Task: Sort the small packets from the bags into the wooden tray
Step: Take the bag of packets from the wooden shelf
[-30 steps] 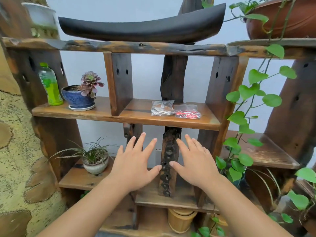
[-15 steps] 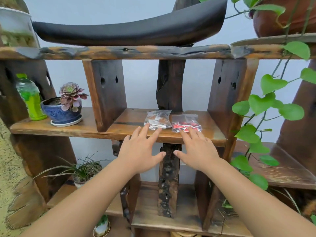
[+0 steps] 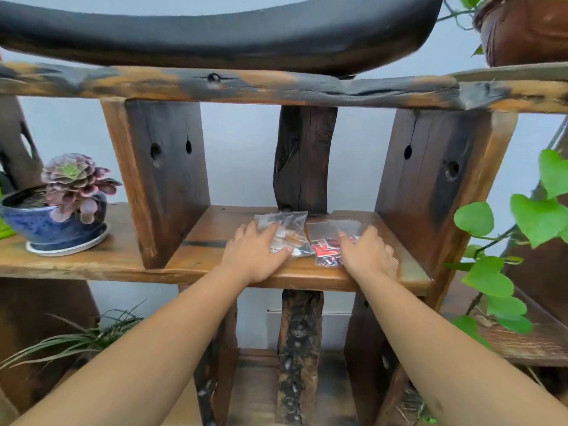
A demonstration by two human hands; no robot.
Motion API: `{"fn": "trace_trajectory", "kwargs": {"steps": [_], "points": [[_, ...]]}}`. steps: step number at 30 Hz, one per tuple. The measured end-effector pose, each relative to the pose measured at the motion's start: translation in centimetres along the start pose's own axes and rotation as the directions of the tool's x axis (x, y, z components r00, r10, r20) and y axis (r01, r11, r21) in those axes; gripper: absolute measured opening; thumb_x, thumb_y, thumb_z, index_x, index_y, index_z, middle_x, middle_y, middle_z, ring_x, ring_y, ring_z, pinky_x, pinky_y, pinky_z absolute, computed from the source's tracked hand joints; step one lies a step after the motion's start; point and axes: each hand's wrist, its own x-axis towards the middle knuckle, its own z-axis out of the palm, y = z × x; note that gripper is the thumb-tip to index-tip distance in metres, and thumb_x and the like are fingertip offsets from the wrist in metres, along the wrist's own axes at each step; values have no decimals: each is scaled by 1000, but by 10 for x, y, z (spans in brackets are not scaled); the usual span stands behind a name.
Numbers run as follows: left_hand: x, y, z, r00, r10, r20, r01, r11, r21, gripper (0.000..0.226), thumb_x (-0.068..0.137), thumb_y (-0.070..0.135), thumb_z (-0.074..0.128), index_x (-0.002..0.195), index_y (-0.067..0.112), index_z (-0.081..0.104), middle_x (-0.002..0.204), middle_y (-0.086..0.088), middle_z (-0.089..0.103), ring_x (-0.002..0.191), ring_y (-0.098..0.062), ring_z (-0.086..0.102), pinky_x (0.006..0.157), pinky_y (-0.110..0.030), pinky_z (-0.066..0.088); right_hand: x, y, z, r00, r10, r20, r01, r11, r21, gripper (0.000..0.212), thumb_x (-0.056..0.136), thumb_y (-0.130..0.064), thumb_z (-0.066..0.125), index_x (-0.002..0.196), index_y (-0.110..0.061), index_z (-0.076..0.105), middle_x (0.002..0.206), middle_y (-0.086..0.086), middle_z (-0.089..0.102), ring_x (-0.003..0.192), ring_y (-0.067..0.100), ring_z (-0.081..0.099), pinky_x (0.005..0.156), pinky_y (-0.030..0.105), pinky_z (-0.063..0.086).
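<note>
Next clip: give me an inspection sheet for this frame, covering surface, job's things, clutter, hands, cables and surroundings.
Surface: worn brown wooden shelf board, middle tier of a rustic dark-stained rack.
Job's things: clear plastic bag of pale and brown packets lies beside clear plastic bag of red packets on that board; wooden tray not seen.
Clutter: purple succulent in a blue glazed pot on a white saucer, left bay.
Hands: left hand rests on the pale-packet bag, fingers nearly straight; right hand rests on the red-packet bag, fingers lightly curved, no clear grip.
Cables: nothing seen.
Surroundings: black curved wooden piece on top; green trailing vine at right; grassy plant lower left.
</note>
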Motion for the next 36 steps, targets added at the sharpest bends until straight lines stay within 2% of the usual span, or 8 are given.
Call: {"fn": "trace_trajectory", "kwargs": {"steps": [6, 9, 13, 17, 22, 27, 32, 36], "points": [[26, -16, 6, 999, -27, 47, 33, 988, -150, 66, 86, 75, 11, 145, 49, 28, 153, -4, 40, 138, -32, 39, 110, -53, 30, 3, -3, 10, 998, -1, -68, -8, 991, -130, 65, 88, -68, 40, 135, -23, 41, 131, 7, 60, 119, 30, 55, 96, 45, 44], [28, -16, 6, 999, -48, 11, 50, 981, -188, 58, 91, 67, 22, 144, 45, 35, 150, 1, 46, 135, -29, 43, 109, -48, 33, 2, -3, 8, 993, -27, -114, 10, 989, -148, 64, 88, -68, 42, 133, -23, 44, 128, 6, 62, 116, 29, 57, 93, 44, 45], [28, -17, 11, 998, -58, -11, 56, 986, -159, 66, 83, 70, 34, 144, 44, 33, 146, 2, 51, 129, -28, 49, 105, -48, 39, -1, 0, 11, 978, -36, -207, 37, 999, -3, 57, 87, -60, 57, 130, -23, 45, 124, 2, 63, 103, 24, 65, 77, 37, 54], [25, -15, 10, 998, -56, -24, 53, 991, -121, 73, 80, 73, 37, 145, 40, 32, 144, 2, 52, 128, -28, 50, 103, -49, 40, -10, 1, 9, 969, -96, -228, 110, 993, 52, 59, 89, -52, 62, 137, -27, 38, 134, -1, 56, 105, 22, 66, 63, 28, 46], [21, -15, 8, 998, -49, -26, 45, 990, -137, 72, 83, 75, 29, 144, 38, 34, 144, 0, 53, 128, -29, 50, 102, -50, 38, -4, 1, 0, 949, -61, -310, 189, 897, 399, 45, 92, -35, 64, 133, -28, 45, 133, -2, 57, 115, 21, 62, 90, 38, 57], [16, -15, 5, 996, -59, -68, 38, 960, -277, 69, 91, 68, 6, 144, 37, 36, 145, -2, 52, 130, -29, 48, 105, -50, 33, 5, -38, -12, 952, 91, -291, 169, 638, 751, 39, 93, -31, 64, 127, -30, 44, 128, -4, 57, 106, 15, 64, 79, 28, 59], [18, -20, 6, 982, -161, -97, 98, 878, -468, 81, 82, 76, -2, 140, 35, 36, 135, -3, 60, 121, -31, 56, 102, -50, 41, -10, -81, 29, 999, -42, 22, 9, 632, 775, 31, 91, -35, 63, 117, -37, 47, 125, 1, 60, 100, 21, 67, 80, 42, 62], [20, -22, 5, 975, -216, -62, 149, 828, -540, 68, 87, 73, 12, 137, 34, 37, 130, 0, 62, 117, -28, 59, 101, -45, 43, -22, -83, 50, 969, -246, -36, 228, 823, 521, 37, 94, -25, 60, 130, -18, 55, 130, 5, 55, 115, 23, 57, 96, 29, 46]]}}
